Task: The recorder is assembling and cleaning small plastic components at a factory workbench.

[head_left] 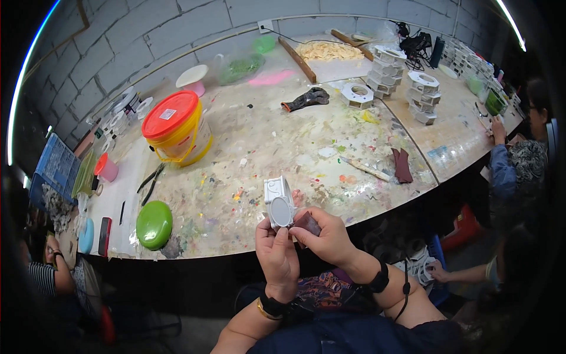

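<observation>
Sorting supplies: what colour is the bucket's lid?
Red, on the yellow bucket; the lid shows clearly in the head view.

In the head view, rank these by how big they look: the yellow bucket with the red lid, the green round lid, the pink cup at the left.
1. yellow bucket, clearly the largest.
2. green round lid; it lies nearer the camera, so its true size against the bucket is unsure.
3. pink cup, smallest.

bucket (pixel 177 127) left on table (pixel 271 135) | glove (pixel 306 98) behind | stacked casings (pixel 386 71) right

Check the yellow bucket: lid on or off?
On. The red lid sits flat across the top of the yellow bucket, which stands upright on the table.
</observation>
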Available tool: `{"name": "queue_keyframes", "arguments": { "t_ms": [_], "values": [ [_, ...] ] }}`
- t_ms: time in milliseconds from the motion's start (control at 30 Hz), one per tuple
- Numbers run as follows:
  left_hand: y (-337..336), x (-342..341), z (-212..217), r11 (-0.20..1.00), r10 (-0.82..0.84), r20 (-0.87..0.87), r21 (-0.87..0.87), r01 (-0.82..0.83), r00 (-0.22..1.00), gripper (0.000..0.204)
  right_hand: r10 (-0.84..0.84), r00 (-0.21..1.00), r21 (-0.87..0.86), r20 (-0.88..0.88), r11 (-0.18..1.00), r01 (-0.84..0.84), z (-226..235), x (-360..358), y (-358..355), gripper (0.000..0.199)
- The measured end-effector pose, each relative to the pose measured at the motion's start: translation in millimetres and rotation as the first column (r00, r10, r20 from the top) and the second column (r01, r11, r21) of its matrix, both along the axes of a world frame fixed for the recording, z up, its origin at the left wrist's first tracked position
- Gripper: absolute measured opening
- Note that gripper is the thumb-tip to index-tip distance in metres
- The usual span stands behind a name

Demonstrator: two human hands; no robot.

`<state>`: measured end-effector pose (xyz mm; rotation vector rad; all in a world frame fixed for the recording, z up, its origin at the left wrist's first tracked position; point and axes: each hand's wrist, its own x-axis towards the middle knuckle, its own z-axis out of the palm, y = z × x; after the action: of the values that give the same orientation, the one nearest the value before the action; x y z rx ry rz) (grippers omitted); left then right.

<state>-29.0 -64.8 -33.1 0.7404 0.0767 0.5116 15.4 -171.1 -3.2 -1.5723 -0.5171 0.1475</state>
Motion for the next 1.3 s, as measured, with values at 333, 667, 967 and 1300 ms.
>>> {"name": "queue_keyframes", "arguments": {
  "t_ms": [333,667,967,1300],
  "values": [
    [1,-5,4,0.997,-0.036,0.005,-0.075,0.036,0.999,0.027,-0.03,0.999,-0.046,-0.026,0.999,0.029,-5,-5,1,0.022],
    [4,-7,4,0.999,-0.029,-0.032,-0.041,0.028,0.999,0.028,-0.02,0.999,-0.054,-0.026,0.998,0.018,-6,-6,1,0.024],
    [3,-5,9,0.994,-0.067,-0.012,-0.092,0.066,0.998,0.032,-0.005,0.996,-0.026,-0.087,1.0,0.002,-7,-3,1,0.034],
    [2,-3,8,0.987,-0.051,0.011,-0.152,0.052,0.999,0.03,-0.004,0.995,-0.005,-0.103,1.0,0.004,-6,-2,1,0.037]
  ]
}}
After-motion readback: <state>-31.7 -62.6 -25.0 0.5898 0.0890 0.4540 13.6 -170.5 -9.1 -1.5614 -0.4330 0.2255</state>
